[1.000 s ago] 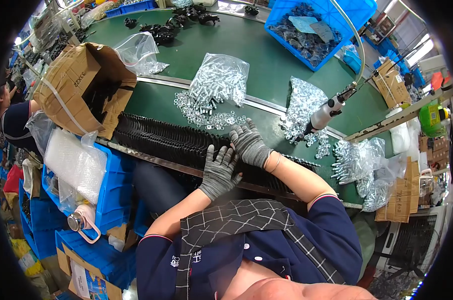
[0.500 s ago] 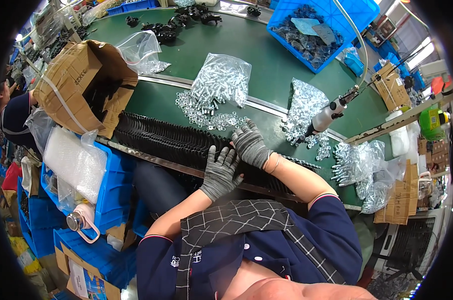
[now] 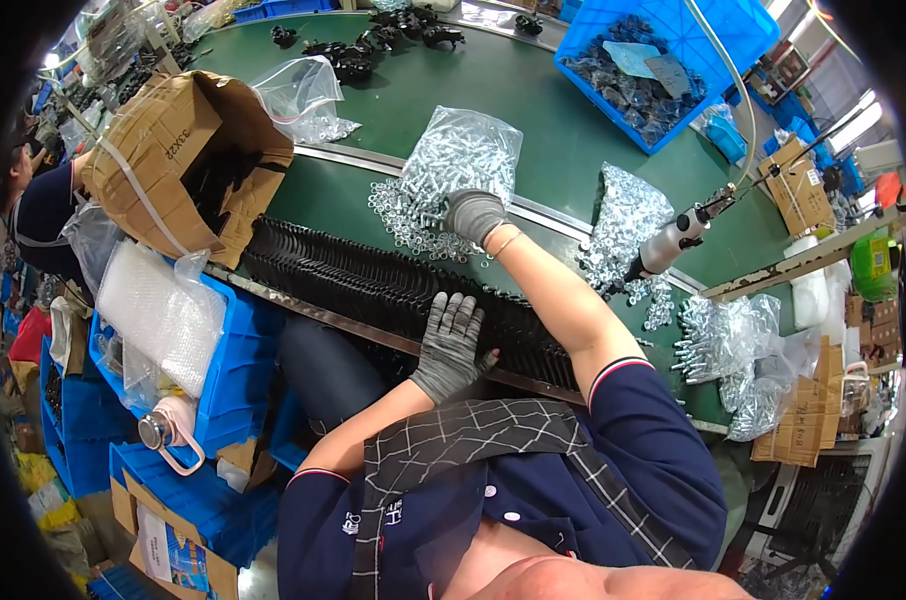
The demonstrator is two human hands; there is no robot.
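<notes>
A long row of thin black parts (image 3: 373,281), packed side by side, runs along the near edge of the green table. My left hand (image 3: 451,350), in a grey striped glove, lies on the front of this row with its fingers stretched out and thumb apart. My right hand (image 3: 475,215), gloved alike, reaches over the row to a loose pile of small silvery rings and sleeves (image 3: 401,222). Its fingers are curled down at the pile's right side, and what they pinch is hidden. A clear bag of metal sleeves (image 3: 463,150) lies just beyond it.
A cardboard box (image 3: 158,140) of black parts lies tipped at the left. Right of my hand are a bag of metal nuts (image 3: 628,210) and a hanging power screwdriver (image 3: 668,245). A blue crate (image 3: 613,105) stands at the back; bagged screws (image 3: 718,335) lie at the right.
My right hand has left the row beside my left hand and moved forward to the metal pile, its fingers curling. My left hand stays on the row. The whole view has shifted slightly.
</notes>
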